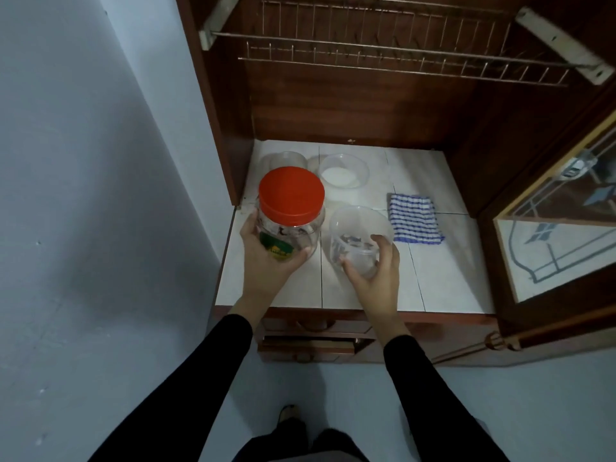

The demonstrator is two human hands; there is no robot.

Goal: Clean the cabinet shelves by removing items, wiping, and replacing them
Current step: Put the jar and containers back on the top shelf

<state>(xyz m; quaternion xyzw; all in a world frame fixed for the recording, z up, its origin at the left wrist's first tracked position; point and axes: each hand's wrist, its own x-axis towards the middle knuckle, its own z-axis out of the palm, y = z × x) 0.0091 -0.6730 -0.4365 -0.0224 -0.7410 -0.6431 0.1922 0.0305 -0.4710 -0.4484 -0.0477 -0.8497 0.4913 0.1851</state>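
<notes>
While left hand [266,258] grips jar [291,195], bowl [365,173] holds white.

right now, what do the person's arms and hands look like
The left sleeve and right sleeve are long, plain black and close-fitting, ending at the wrists. The left hand and right hand are bare: no gloves, and no ring, watch or bracelet shows.

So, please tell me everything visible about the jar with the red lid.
The jar is clear plastic with a ribbed red lid on and a green-yellow label low on its side. It is about upright at the left front of the shelf. The left hand grips its lower body; whether it rests on the shelf is unclear.
</notes>
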